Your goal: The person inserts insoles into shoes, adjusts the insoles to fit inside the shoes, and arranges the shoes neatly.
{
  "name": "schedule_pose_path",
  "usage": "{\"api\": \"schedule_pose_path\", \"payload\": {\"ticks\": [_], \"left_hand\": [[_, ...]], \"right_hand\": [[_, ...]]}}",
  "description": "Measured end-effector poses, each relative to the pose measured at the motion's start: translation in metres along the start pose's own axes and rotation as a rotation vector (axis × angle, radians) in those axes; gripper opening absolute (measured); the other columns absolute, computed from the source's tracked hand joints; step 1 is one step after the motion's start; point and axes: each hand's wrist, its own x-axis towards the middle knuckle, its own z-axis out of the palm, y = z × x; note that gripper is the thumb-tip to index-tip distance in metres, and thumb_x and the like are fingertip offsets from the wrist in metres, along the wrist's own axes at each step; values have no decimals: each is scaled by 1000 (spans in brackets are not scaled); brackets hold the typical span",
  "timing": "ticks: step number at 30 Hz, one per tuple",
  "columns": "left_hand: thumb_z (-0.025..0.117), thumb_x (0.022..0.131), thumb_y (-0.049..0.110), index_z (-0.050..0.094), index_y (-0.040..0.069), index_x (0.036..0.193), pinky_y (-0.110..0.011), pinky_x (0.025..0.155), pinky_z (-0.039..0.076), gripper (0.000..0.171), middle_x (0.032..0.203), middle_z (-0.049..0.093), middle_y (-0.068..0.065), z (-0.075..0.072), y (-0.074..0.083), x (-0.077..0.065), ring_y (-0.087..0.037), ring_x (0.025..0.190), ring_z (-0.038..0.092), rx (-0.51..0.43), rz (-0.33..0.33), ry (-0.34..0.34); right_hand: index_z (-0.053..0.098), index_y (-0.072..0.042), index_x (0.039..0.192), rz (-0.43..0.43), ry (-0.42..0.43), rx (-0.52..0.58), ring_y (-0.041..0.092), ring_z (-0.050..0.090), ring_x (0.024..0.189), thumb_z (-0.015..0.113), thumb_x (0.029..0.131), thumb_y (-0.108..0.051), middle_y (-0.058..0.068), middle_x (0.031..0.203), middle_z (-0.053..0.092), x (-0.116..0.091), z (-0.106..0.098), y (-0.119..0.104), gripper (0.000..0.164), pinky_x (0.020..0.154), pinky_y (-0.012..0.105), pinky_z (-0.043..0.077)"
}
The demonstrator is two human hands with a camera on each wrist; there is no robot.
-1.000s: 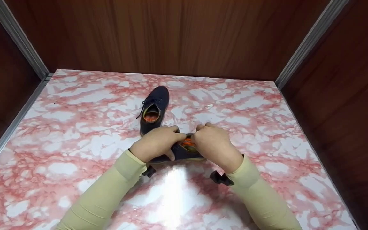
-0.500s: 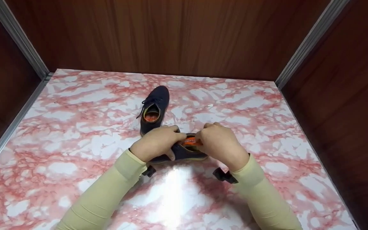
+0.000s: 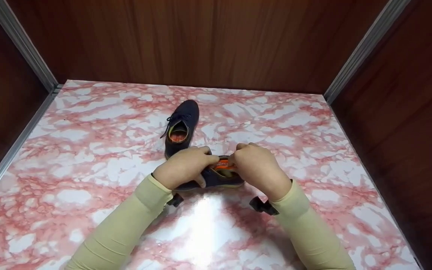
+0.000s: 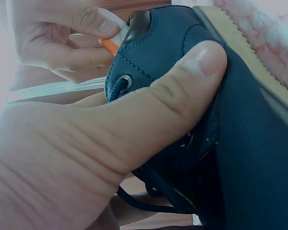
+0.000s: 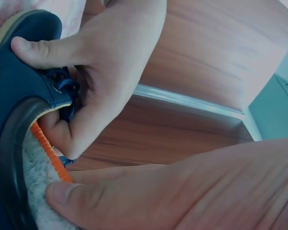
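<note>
A dark navy lace-up shoe [image 3: 218, 181] lies crosswise on the marbled surface, toe to the left. My left hand [image 3: 184, 167] grips it near the laces, thumb pressed on its side and a finger in the opening. My right hand [image 3: 259, 168], at the heel end, pinches an insole [image 5: 42, 175] with an orange face and a fuzzy grey underside. The heel part of this insole is raised at the shoe's collar in the right wrist view; the rest is hidden inside. Behind my left hand stands the matching shoe [image 3: 186, 114], toe pointing away, with an orange insole inside.
The red-and-white marbled tabletop [image 3: 88, 202] extends around the shoes. Brown wood-grain panels [image 3: 201, 41] rise at the back and both sides, with metal strips [image 3: 366, 47] at the corners. A bright glare patch lies in front of the held shoe.
My right hand has moved slightly to the right with the insole's heel end, and more orange shows in the opening. My left hand and both shoes stay in place.
</note>
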Motion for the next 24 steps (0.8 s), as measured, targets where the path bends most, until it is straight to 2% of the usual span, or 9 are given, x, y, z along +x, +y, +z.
{"api": "schedule_pose_path", "payload": {"ticks": [4,8,12,14,18,22,24], "left_hand": [[103,66,29,68,22,116,-47,86,61,62,111,67,-7,-1,0,0,-32,96,70,2,7,8],[103,65,30,69,22,116,-45,84,61,62,108,66,-7,-1,0,-1,-30,93,69,-1,14,18],[102,67,30,69,22,116,-45,82,60,60,106,65,-7,-1,0,-1,-29,92,68,-4,13,16],[102,66,31,69,22,115,-45,82,60,60,106,66,-7,-1,0,-1,-30,93,69,1,15,18],[102,65,32,69,22,117,-46,85,62,63,108,68,-7,-1,0,-1,-31,96,71,5,14,25],[101,65,34,70,24,119,-47,85,61,63,109,68,-7,-1,0,-1,-31,96,71,5,3,20],[101,65,34,70,24,119,-47,85,61,63,109,67,-7,-1,0,-1,-31,97,70,3,3,17]], "right_hand": [[87,-19,96,-1,3,-9,35,69,84,82,96,-13,10,95,73,1,1,-3,7,66,53,64],[87,-22,102,21,-29,-2,34,69,89,79,99,-14,10,100,73,3,2,-5,11,66,53,64],[86,-20,100,23,-45,21,34,69,86,81,98,-17,10,94,73,4,7,-7,6,66,52,63],[85,-18,96,6,-30,51,35,68,84,84,96,-19,10,90,73,6,10,-7,2,67,53,63],[83,-12,94,-59,27,117,38,68,82,84,97,-22,14,86,74,12,19,-8,11,72,56,61],[83,-14,92,-113,39,108,37,64,78,80,98,-14,15,85,73,14,24,-8,7,72,53,59],[82,-17,87,-140,36,92,35,63,76,78,97,-10,13,82,71,15,25,-6,13,71,50,58]]}}
